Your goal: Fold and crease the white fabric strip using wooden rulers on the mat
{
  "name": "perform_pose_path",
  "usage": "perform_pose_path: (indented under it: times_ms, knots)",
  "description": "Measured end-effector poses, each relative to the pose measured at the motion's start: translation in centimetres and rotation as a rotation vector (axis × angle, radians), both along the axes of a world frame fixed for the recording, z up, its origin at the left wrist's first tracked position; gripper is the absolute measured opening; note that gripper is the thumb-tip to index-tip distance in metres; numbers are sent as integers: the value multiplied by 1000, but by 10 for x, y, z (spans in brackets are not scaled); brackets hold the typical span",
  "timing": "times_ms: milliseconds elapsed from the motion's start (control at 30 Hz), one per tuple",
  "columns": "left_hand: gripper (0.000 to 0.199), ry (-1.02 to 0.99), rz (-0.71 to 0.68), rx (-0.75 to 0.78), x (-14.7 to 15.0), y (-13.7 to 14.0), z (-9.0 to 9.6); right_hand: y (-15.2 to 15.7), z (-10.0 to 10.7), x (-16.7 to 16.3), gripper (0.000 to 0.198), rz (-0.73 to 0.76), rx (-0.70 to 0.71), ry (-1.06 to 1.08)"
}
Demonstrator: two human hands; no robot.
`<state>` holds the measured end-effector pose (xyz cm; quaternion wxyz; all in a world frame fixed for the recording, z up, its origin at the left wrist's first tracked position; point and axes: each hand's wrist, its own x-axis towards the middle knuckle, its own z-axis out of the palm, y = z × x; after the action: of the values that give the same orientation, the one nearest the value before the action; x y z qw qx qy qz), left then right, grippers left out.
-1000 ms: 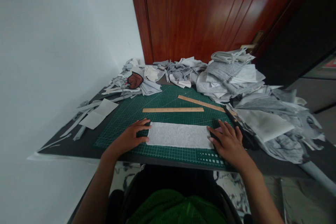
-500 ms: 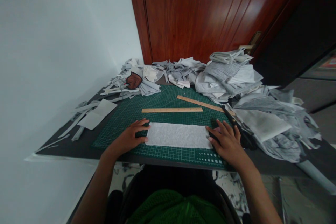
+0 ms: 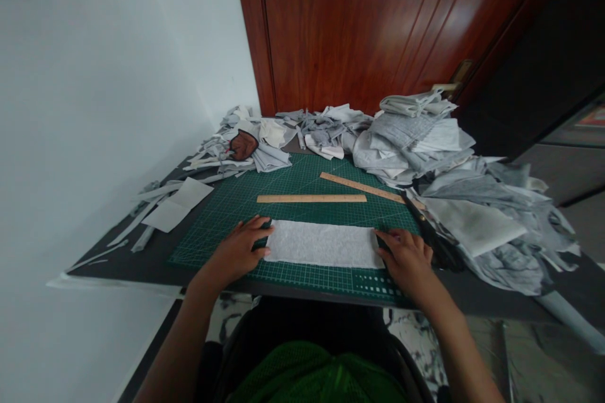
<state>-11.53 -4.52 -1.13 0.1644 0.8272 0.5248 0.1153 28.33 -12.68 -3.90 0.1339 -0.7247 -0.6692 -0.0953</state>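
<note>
A pale grey rectangular piece of cloth (image 3: 326, 244) lies flat, its long side running left to right. At its left end, my left hand (image 3: 240, 249) rests with thumb and fingers apart, the tips touching the two corners. My right hand (image 3: 407, 258) is at the opposite end, thumb and index finger spread to the right corners and the other fingers curled. A small pinkish patch shows beside those curled fingers; what it is I cannot make out. Under the cloth is a green cutting mat (image 3: 302, 274). Beyond it lie a wooden ruler (image 3: 312, 198) and a slanted second ruler (image 3: 359, 185).
Black-handled scissors (image 3: 437, 242) lie right of my right hand. Heaped grey cloth (image 3: 411, 138) covers the back and right of the dark table (image 3: 189, 283). Cloth scraps (image 3: 227, 145) and a brown black-edged piece (image 3: 243, 145) lie back left, a pale sheet (image 3: 177, 204) nearer.
The fingers of my right hand have curled in, while its thumb and index finger stay at the cloth's end. My left hand and the cloth stay nearly the same; the view shifts slightly.
</note>
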Motion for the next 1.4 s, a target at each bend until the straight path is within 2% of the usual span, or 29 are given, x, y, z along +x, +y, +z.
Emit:
perform_pose_path:
  times_ms: [67, 167, 267, 367, 467, 567, 700, 800, 900, 967, 1033, 1167, 1333, 1400]
  knots:
    - [51, 3, -1, -8, 1, 0, 0, -1, 2, -10, 43, -29, 17, -18]
    - [50, -13, 1, -1, 6, -1, -2, -4, 6, -24, 45, 24, -4, -54]
    - [50, -9, 34, 30, 15, -4, -4, -4, 9, -33, 35, 64, -8, -48]
    - [49, -1, 30, 33, 29, -9, -5, 0, 7, -34, 27, 121, 36, 91]
    - [51, -9, 2, 26, 47, -15, -3, 3, 8, -23, 28, 129, 164, 354]
    - [53, -20, -39, 58, 68, -25, -4, -1, 21, -2, 26, 17, 371, 521]
    - [53, -56, -113, 115, 97, -40, -9, -17, 53, 18, 31, -193, 535, 435]
    - [53, -91, -137, 132, 110, -48, -12, -26, 67, 4, 30, -85, 555, 340]
    - [52, -92, -118, 128, 114, -51, -10, -24, 56, -38, 24, 101, 452, 334]
    - [51, -91, -117, 120, 114, -51, -8, -18, 40, -70, 26, 197, 406, 239]
    - [50, -89, -119, 118, 113, -51, -5, -12, 23, -95, 26, 339, 327, 232]
    - [46, -81, -94, 140, 113, -54, -3, -4, 6, -110, 22, 328, 336, 327]
    - [46, -93, -102, 152, 114, -57, -3, -2, 7, -109, 16, 313, 420, 502]
    - [44, -98, -105, 158, 114, -57, -4, -1, 7, -114, 17, 333, 403, 515]
